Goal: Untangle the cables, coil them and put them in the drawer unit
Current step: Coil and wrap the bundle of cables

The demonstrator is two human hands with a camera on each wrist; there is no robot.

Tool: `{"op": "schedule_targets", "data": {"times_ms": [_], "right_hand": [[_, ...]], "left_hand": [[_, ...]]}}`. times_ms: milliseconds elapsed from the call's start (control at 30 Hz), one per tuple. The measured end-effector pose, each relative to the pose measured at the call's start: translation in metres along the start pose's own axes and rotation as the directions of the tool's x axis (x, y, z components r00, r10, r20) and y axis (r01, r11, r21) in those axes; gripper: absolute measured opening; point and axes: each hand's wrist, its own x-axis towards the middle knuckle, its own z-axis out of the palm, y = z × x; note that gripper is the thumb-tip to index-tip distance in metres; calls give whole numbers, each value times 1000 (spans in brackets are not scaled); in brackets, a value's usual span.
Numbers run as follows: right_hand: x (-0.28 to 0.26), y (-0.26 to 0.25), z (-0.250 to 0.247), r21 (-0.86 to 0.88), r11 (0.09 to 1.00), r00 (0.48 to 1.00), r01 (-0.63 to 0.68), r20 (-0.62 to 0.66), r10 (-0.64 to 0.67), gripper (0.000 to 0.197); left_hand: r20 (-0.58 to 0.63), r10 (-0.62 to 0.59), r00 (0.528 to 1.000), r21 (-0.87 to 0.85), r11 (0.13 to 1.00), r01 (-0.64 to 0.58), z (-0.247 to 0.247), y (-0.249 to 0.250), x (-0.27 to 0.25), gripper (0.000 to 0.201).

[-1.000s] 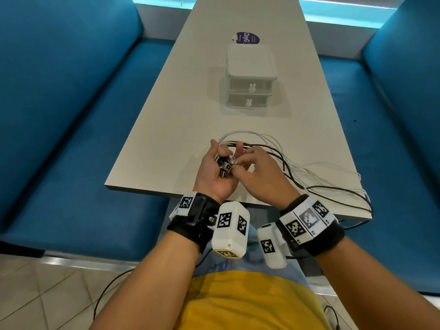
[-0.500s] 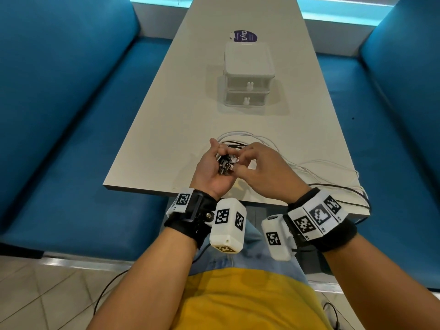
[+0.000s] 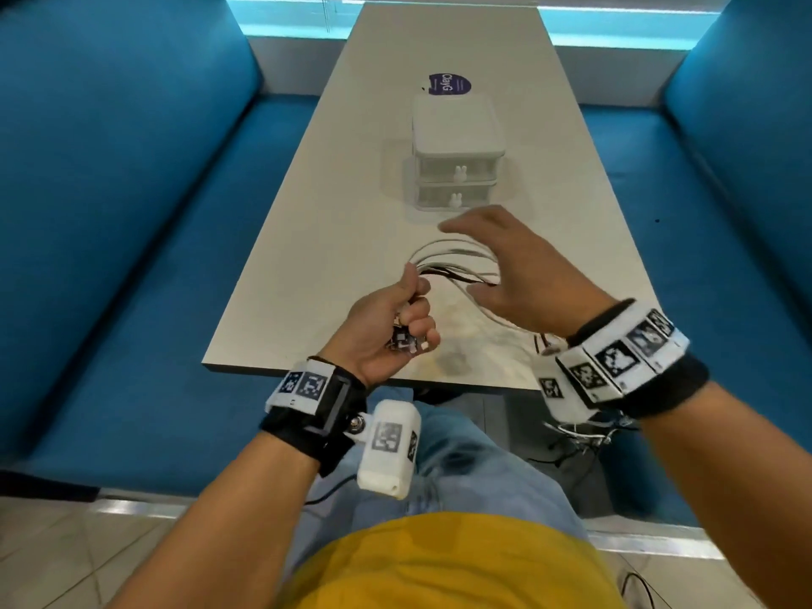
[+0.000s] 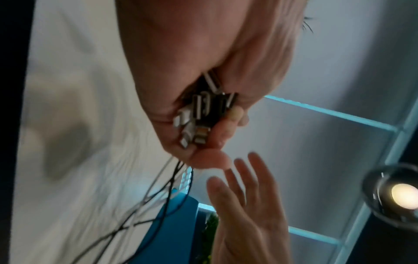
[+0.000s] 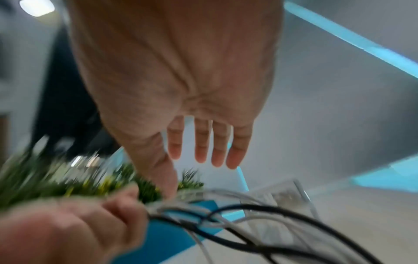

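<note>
While the left hand pinched the connector ends of the cables just before the closed drawer unit, the right hand hovered spread above them; it should probably draw one strand free slowly, avoiding tighter knots.

drawer unit ahead, cables between
</note>
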Motion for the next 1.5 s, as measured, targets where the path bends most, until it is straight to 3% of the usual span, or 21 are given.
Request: {"op": "schedule_targets", "data": {"times_ms": [67, 133, 200, 333, 533, 700, 867, 967, 1233, 1300, 1400, 1500], "right_hand": [[17, -4, 7, -198, 976, 986, 93, 157, -63, 73], [30, -9, 14, -165, 974, 954, 157, 280, -106, 46], [38, -10, 11, -114, 984, 919, 140, 384, -87, 17], [44, -12, -3, -138, 977, 871, 164, 485, -78, 13], [50, -11, -23, -101, 986, 865, 132, 498, -65, 29], [53, -7, -32, -58, 997, 889, 59, 458, -25, 32], [53, -7, -32, -41, 998, 904, 40, 427, -18, 33], [52, -7, -31, -36, 999, 911, 28, 411, -11, 33], [49, -3, -41, 29, 993, 893, -117, 441, 93, 26], [46, -2, -41, 3, 991, 886, -133, 448, 118, 33], [41, -2, -38, -14, 986, 872, -163, 465, 151, 53], [35, -8, -35, 18, 978, 885, -208, 429, 181, 54]], "left_hand": [[36, -32, 999, 181, 983, 25, 5, 6, -7, 28], [55, -23, 998, 319, 948, 5, 7, 10, -12, 25], [53, -7, 999, 414, 910, -16, 5, 14, -16, 21], [37, -1, 999, 560, 828, -20, 0, 22, -18, 14], [7, -149, 989, 708, 699, 100, 2, 37, -16, 24], [-1, -65, 998, 803, 595, 39, 7, 35, -9, 38], [-15, -100, 995, 760, 645, 76, 8, 29, -7, 45], [-9, -134, 991, 779, 620, 90, 7, 29, -7, 51], [7, 28, 1000, 827, 562, -22, 7, 27, 0, 24], [3, 16, 1000, 840, 542, -11, 7, 26, -1, 19], [8, -13, 1000, 852, 524, 0, 5, 26, 0, 27], [35, -6, 999, 869, 493, -28, 3, 29, 1, 24]]}}
